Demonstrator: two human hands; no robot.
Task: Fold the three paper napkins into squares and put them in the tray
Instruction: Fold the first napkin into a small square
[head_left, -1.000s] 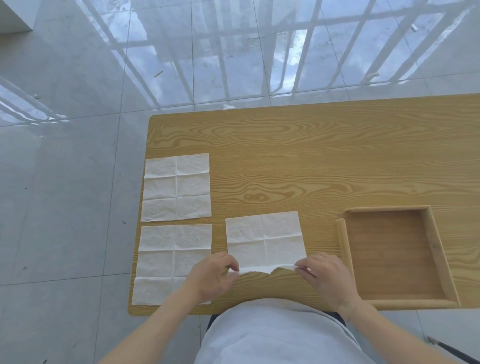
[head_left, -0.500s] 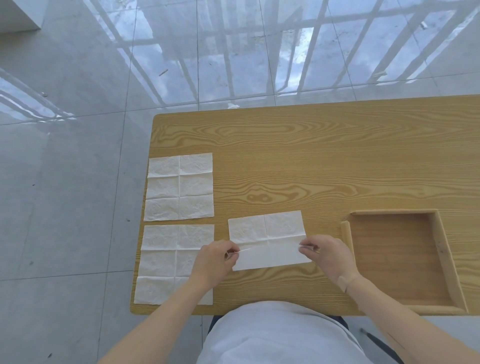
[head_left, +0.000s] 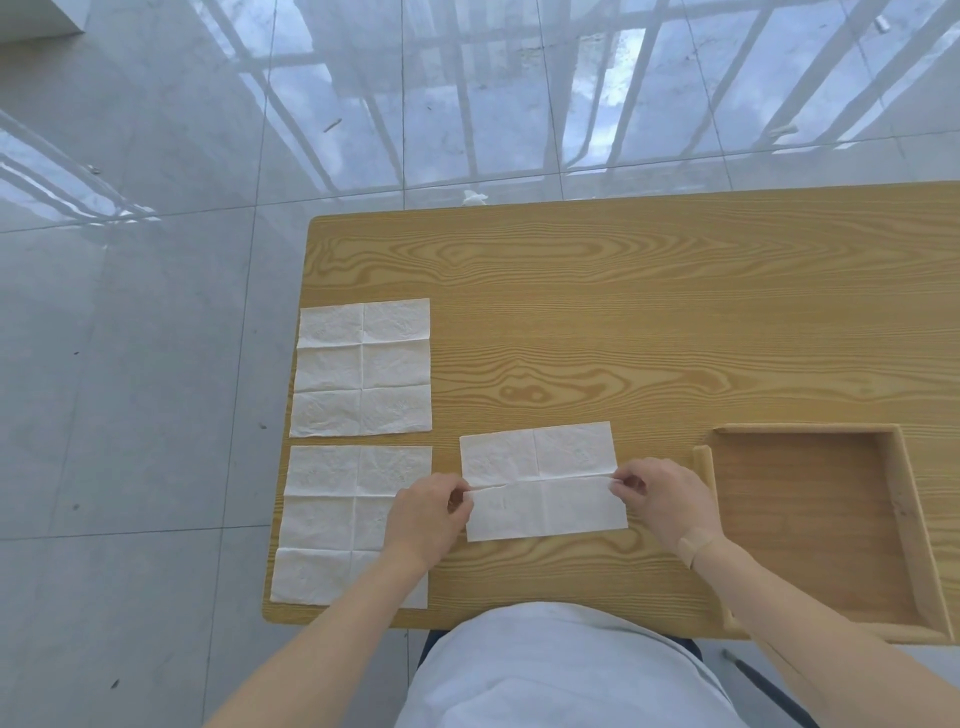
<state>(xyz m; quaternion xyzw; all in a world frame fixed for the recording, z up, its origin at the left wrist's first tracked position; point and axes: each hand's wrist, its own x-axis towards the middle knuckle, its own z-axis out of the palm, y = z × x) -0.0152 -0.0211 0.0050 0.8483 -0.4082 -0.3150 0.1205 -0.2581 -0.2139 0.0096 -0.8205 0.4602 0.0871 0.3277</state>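
Three white paper napkins lie on the wooden table (head_left: 623, 322). The middle napkin (head_left: 540, 480) lies in front of me with its near third folded up over itself. My left hand (head_left: 428, 514) pinches the left end of that folded edge. At the right end, my right hand (head_left: 662, 499) pinches it too. A second napkin (head_left: 363, 366) lies flat and unfolded at the far left. The third napkin (head_left: 332, 519) lies unfolded at the near left, partly under my left forearm. The wooden tray (head_left: 893, 519) sits at the right, with nothing in it.
The table's left and near edges are close to the napkins. Beyond the table is a glossy grey tiled floor (head_left: 156, 364). My torso in a pale shirt (head_left: 561, 675) is against the near edge.
Both hands lifted the near edge of the middle napkin and carried it away from me, laying it over the napkin's middle. The other napkins and the tray stayed put.
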